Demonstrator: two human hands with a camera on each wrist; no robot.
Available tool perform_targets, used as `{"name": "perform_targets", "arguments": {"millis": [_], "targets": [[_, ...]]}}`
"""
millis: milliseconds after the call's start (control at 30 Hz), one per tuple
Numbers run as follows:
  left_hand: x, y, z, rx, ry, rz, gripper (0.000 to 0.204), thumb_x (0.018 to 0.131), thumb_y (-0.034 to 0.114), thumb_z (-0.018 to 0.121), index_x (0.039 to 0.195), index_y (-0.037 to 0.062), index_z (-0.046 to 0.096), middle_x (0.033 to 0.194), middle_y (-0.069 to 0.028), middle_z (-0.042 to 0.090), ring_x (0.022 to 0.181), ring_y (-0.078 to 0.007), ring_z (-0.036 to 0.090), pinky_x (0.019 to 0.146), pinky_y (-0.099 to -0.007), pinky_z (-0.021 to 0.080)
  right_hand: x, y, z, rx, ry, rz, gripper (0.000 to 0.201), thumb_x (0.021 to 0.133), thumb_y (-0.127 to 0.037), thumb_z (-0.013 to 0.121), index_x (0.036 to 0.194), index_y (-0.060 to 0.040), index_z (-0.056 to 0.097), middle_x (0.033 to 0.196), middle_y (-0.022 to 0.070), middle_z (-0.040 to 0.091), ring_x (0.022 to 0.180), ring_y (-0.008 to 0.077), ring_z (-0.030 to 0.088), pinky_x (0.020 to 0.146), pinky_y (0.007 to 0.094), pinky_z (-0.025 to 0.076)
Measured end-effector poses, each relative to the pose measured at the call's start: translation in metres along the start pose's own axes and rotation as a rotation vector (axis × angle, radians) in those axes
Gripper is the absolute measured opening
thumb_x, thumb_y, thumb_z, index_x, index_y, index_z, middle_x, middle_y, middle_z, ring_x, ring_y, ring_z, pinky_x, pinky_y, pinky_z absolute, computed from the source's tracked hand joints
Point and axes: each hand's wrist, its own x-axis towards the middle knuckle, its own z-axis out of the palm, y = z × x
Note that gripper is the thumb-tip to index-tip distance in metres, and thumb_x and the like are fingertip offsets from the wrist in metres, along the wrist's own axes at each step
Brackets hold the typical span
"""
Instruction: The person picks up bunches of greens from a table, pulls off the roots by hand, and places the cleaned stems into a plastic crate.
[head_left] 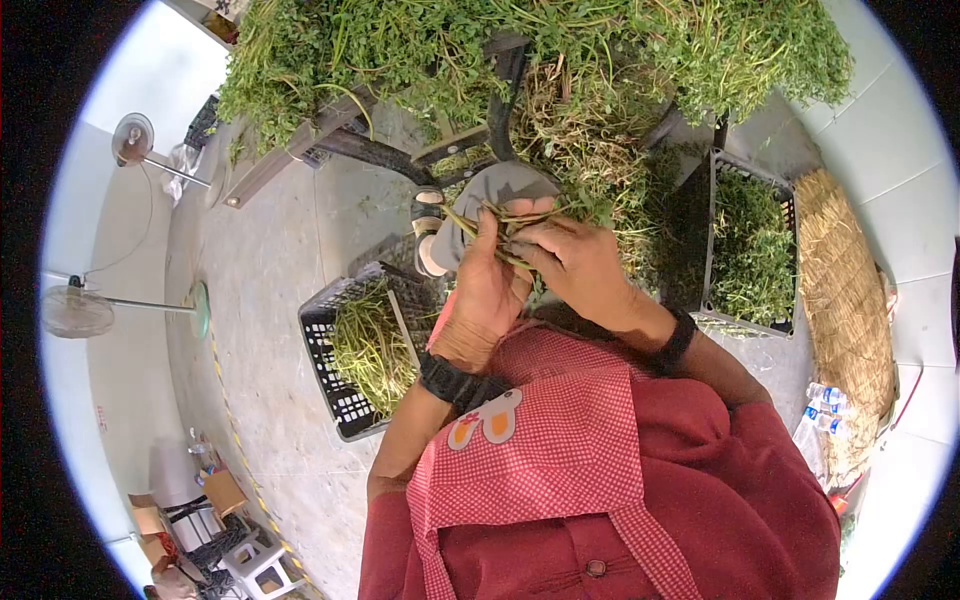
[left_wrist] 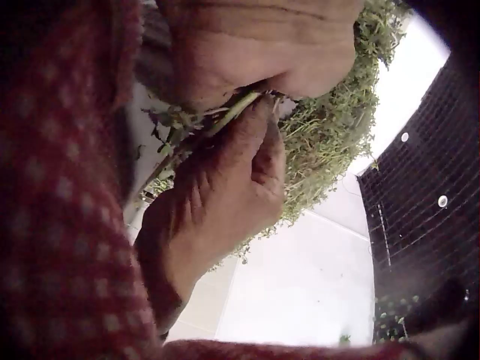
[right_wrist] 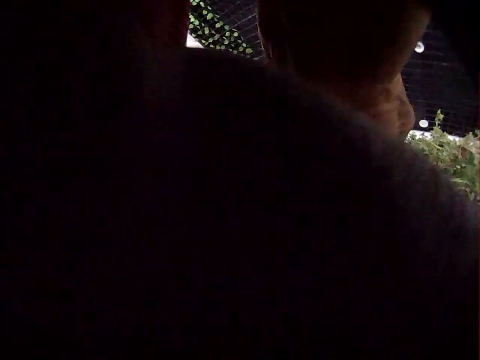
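Note:
Just in front of the apron, my left hand [head_left: 485, 295] holds a small bunch of green stems [head_left: 459, 220], its thumb raised along them. From the other side my right hand [head_left: 575, 262] pinches the same stems, fingertips close to the left palm. Close up in the left wrist view, the right hand [left_wrist: 217, 195] has thumb and finger at a pale green stem [left_wrist: 236, 111] beneath the left hand [left_wrist: 262, 52]. Small leaves hang along that stem. Dark blur fills most of the right wrist view.
Leafy green plants [head_left: 400, 60] are heaped ahead on a wooden-edged surface. A black crate [head_left: 322, 375] of stems stands left; another crate [head_left: 712, 235] of leafy greens stands right. Loose cuttings [head_left: 590, 130] lie beneath the heap. A rolled straw mat [head_left: 845, 300] and fans [head_left: 80, 310] flank the space.

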Motion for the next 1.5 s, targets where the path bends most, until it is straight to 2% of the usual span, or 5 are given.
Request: {"name": "perform_targets", "arguments": {"millis": [267,700,867,1033,1500], "targets": [[0.002,0.0,-0.008,-0.095,0.102,-0.02,0.043,0.098,0.037,0.032,0.108,0.0,0.051,0.124,-0.0183,0.051,0.113,-0.0292,0.051,0.096,-0.0388,0.044,0.008,-0.002,-0.04,1.449,-0.349,0.729,0.01,0.084,-0.012,0.058,0.087,-0.0031,0.058,0.06,-0.0039,0.046,0.047,0.0008,0.037,0.041,0.017,0.025],[-0.001,0.001,-0.003,-0.184,0.084,-0.025,0.044,0.098,0.037,0.031,0.115,0.0004,0.049,0.129,-0.0183,0.046,0.118,-0.0301,0.047,0.101,-0.0417,0.039,-0.006,0.012,-0.022,-0.149,-0.166,-0.084,0.022,0.077,-0.015,0.062,0.099,-0.0132,0.063,0.078,0.0085,0.06,0.07,0.0255,0.061,0.058,0.036,0.049],[0.002,0.0,-0.011,-0.111,0.104,-0.02,0.041,0.097,0.036,0.033,0.109,0.0012,0.051,0.127,-0.0192,0.048,0.115,-0.0299,0.05,0.095,-0.039,0.044,-0.001,0.016,-0.016,-0.062,-0.002,-0.066,0.014,0.083,-0.018,0.058,0.092,-0.0085,0.06,0.069,0.007,0.058,0.059,0.0229,0.058,0.051,0.0339,0.045],[0.0,0.001,-0.004,-0.128,0.183,-0.021,0.038,0.097,0.034,0.035,0.103,0.0007,0.051,0.123,-0.02,0.052,0.107,-0.0294,0.056,0.09,-0.0371,0.049,0.006,0.017,-0.046,1.569,-0.197,0.571,0.014,0.091,-0.016,0.05,0.087,-0.0033,0.054,0.066,-0.0013,0.049,0.049,0.0042,0.035,0.042,0.0185,0.025],[-0.009,0.003,0.007,0.177,-0.005,-0.049,0.022,0.092,0.007,0.048,0.114,0.0014,0.052,0.107,-0.0127,0.061,0.099,-0.025,0.061,0.086,-0.0344,0.052,0.036,0.017,-0.04,0.562,-0.195,0.348,0.023,0.085,-0.026,0.059,0.09,-0.0038,0.063,0.077,0.0046,0.065,0.065,0.0112,0.062,0.05,0.0238,0.046]]}}
